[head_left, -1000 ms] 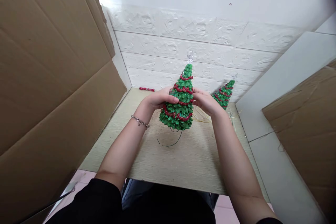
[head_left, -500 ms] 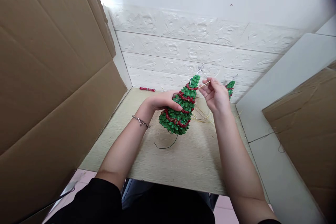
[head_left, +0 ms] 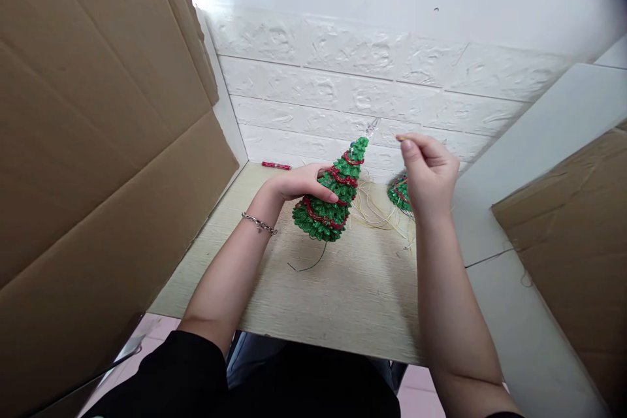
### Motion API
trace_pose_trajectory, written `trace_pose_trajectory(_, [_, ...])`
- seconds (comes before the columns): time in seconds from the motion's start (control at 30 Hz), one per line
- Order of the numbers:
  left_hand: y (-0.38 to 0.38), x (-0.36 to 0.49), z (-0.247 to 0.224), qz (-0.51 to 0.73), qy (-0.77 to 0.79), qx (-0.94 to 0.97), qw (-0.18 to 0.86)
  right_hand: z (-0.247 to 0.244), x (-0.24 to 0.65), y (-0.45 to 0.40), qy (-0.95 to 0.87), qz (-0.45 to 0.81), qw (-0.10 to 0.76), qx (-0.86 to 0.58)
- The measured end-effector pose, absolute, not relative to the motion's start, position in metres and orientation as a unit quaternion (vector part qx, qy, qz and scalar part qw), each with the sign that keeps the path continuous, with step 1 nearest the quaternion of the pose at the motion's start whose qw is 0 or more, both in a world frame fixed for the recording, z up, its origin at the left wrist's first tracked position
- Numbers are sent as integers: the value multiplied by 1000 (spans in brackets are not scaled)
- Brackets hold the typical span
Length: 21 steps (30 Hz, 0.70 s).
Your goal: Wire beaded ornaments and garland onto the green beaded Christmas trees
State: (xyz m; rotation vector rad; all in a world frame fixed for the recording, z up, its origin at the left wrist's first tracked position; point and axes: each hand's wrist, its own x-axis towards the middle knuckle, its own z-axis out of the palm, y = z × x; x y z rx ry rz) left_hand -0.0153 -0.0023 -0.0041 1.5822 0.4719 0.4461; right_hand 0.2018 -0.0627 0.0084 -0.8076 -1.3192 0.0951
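Note:
My left hand [head_left: 313, 184] is wrapped round the side of a small green Christmas tree figure [head_left: 324, 217] with red garlands and a clear star-like topper [head_left: 373, 126]. The tree leans to the right, and a thin dark wire [head_left: 321, 260] trails from its base onto the table. To the right of the topper and apart from it, my right hand [head_left: 431, 173] is closed in a pinch. A bit of thin pale-yellow wire [head_left: 402, 138] shows at its fingertips; the rest of this wire cannot be made out.
Behind my right hand stands a second green tree [head_left: 399, 193], partly hidden. Loose pale wires [head_left: 375, 212] lie tangled on the table [head_left: 343, 300] between the trees. A red pen-like stick [head_left: 275, 165] rests at the back left. Cardboard [head_left: 108, 111] walls the left, white brick-patterned panels [head_left: 343, 88] the back.
My right hand has moved right and slightly up, away from the tree, drawing the pale wire. The held tree has shifted slightly left. More of the second tree's lower part now shows.

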Motion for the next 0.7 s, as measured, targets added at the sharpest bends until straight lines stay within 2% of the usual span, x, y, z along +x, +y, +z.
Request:
trace_pose_trajectory(0.1, [0,-17,-4,216,223,705,637,19,194,-83,-696,-33,595,-401])
trace_pose_trajectory(0.27, [1,-15,-6,249,252,702,618,23,181,-92,-769,-50,445,-455])
trace_pose_trajectory(0.7, [1,-11,-6,276,277,705,592,17,176,-89,-790,-16,371,-488])
